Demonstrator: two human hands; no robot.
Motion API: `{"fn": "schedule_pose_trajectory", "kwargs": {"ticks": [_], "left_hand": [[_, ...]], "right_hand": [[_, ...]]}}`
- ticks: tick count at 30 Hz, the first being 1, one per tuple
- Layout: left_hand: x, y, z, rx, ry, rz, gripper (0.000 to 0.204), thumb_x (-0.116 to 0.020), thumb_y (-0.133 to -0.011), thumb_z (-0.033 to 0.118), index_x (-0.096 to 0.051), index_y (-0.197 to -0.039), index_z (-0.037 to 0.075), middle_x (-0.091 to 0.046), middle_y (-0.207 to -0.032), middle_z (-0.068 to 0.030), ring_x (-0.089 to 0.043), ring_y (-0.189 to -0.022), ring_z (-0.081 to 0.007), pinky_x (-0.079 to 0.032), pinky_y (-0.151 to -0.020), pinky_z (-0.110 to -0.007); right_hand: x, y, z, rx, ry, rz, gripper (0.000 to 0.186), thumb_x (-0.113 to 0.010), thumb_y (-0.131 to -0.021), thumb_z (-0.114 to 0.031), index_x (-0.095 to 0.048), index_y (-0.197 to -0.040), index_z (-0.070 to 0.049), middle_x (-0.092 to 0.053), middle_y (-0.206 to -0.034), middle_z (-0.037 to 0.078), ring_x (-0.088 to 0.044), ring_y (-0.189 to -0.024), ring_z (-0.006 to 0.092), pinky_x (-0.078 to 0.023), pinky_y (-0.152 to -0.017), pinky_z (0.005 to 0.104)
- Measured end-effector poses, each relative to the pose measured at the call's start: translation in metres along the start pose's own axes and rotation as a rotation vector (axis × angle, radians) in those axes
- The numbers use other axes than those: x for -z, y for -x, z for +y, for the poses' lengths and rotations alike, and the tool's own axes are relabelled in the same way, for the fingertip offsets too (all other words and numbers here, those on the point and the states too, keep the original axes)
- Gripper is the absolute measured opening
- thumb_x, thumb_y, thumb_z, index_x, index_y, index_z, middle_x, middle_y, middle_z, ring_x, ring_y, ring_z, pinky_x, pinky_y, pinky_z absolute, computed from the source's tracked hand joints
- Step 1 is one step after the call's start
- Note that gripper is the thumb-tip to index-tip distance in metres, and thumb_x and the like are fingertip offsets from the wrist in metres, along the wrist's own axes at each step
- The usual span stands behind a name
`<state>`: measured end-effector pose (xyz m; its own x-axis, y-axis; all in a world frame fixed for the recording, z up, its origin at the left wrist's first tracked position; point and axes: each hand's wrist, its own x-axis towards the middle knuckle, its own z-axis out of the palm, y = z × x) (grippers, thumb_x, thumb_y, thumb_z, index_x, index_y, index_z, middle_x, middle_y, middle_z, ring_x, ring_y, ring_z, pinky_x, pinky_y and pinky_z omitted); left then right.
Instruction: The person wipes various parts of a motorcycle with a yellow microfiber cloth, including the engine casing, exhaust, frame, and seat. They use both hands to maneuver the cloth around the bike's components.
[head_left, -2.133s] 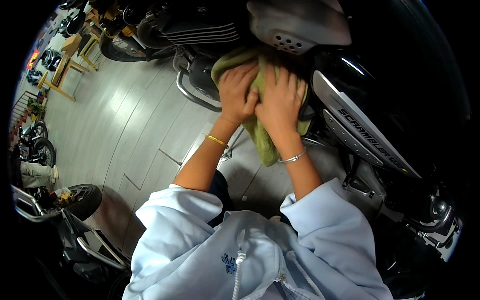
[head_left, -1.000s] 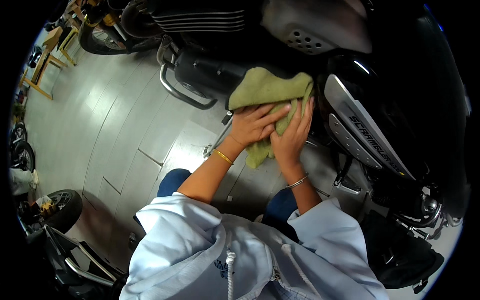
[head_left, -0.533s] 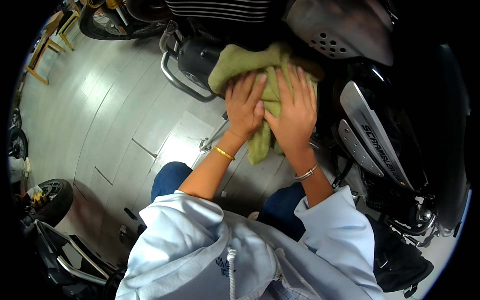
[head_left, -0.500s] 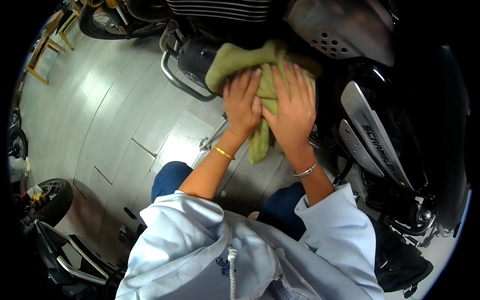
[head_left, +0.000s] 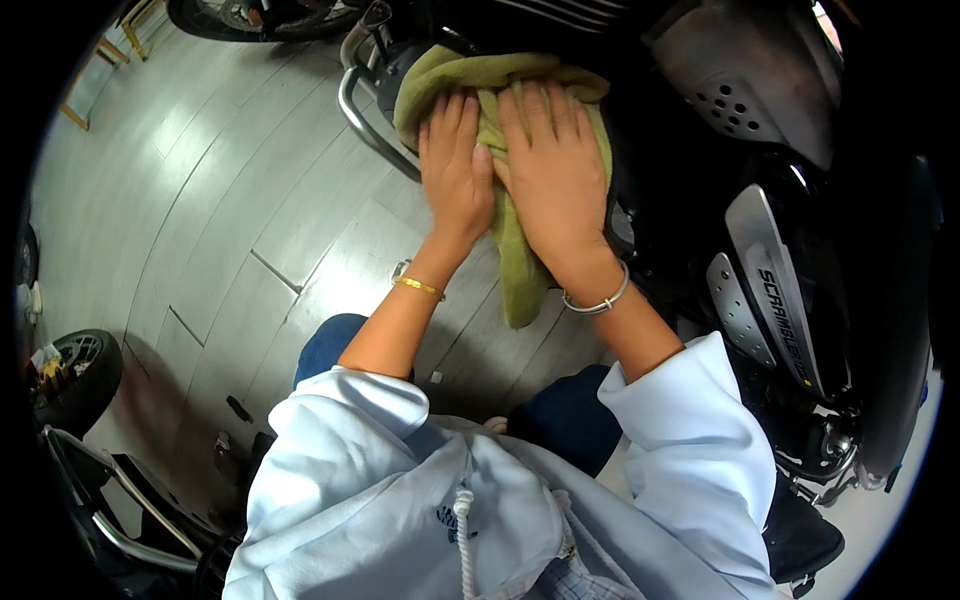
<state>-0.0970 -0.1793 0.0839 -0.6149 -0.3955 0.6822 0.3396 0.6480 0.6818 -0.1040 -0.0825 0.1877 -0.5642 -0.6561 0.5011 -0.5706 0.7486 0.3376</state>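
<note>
A yellow-green cloth (head_left: 522, 275) is draped over a dark part of a motorcycle, with one end hanging down toward the floor. My left hand (head_left: 456, 175) lies on the cloth's left side, fingers stretched out and close together. My right hand (head_left: 556, 180) rests flat beside it, fingers extended and slightly spread. The two hands nearly meet at the thumbs. Beneath the cloth, the surface is hidden. A bent silver metal bar (head_left: 362, 125) sticks out just left of the cloth.
On the right are a silver slatted side panel (head_left: 775, 290) and a perforated metal cover (head_left: 735, 110) of the motorcycle. Another wheel (head_left: 85, 375) and a metal tube frame (head_left: 150, 500) stand at lower left. Grey plank flooring (head_left: 220, 190) spreads out on the left.
Both hands have shifted up and slightly left in the picture, with the cloth under them. The view has turned a little, so the motorcycle's panels sit farther right.
</note>
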Motion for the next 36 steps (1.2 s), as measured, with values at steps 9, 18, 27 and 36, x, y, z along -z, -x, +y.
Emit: {"fn": "schedule_pose_trajectory", "kwargs": {"ticks": [9,18,27,36], "left_hand": [[-0.003,0.002,-0.018,0.137,0.034,0.08,0.053,-0.031,-0.102,0.025,-0.031,-0.142,-0.008,-0.027,-0.151,-0.0264,-0.016,-0.144,-0.0411,-0.012,-0.116,-0.051],[0.018,-0.017,-0.074,0.409,0.304,-0.031,0.058,-0.03,-0.103,0.03,-0.02,-0.149,-0.004,-0.021,-0.155,-0.0202,-0.017,-0.145,-0.0319,-0.017,-0.117,-0.038],[0.034,-0.033,-0.065,0.786,1.275,0.123,0.054,-0.03,-0.105,0.029,-0.016,-0.153,0.012,-0.031,-0.153,-0.0079,-0.035,-0.137,-0.0211,-0.028,-0.115,-0.036],[0.024,-0.024,-0.066,0.799,1.356,0.225,0.053,-0.034,-0.104,0.039,-0.029,-0.148,0.01,-0.038,-0.148,-0.0083,-0.039,-0.134,-0.0221,-0.031,-0.112,-0.037]], "right_hand": [[-0.026,-0.017,-0.021,0.169,-0.047,0.119,0.042,-0.058,-0.084,-0.023,-0.06,-0.121,-0.004,-0.055,-0.13,0.013,-0.05,-0.122,0.0274,-0.037,-0.106,0.0406],[-0.064,-0.068,-0.061,0.258,0.063,0.092,0.045,-0.059,-0.082,-0.021,-0.059,-0.124,-0.005,-0.055,-0.128,0.017,-0.051,-0.118,0.0268,-0.037,-0.103,0.0379],[-0.087,-0.11,-0.076,0.325,0.085,-0.122,0.026,-0.063,-0.081,-0.026,-0.068,-0.102,-0.014,-0.061,-0.106,0.006,-0.055,-0.107,0.0237,-0.039,-0.093,0.0368],[-0.102,-0.142,-0.078,0.463,0.082,-0.377,0.028,-0.067,-0.077,-0.037,-0.073,-0.095,-0.016,-0.065,-0.104,0.004,-0.061,-0.098,0.0217,-0.045,-0.083,0.0388]]}}
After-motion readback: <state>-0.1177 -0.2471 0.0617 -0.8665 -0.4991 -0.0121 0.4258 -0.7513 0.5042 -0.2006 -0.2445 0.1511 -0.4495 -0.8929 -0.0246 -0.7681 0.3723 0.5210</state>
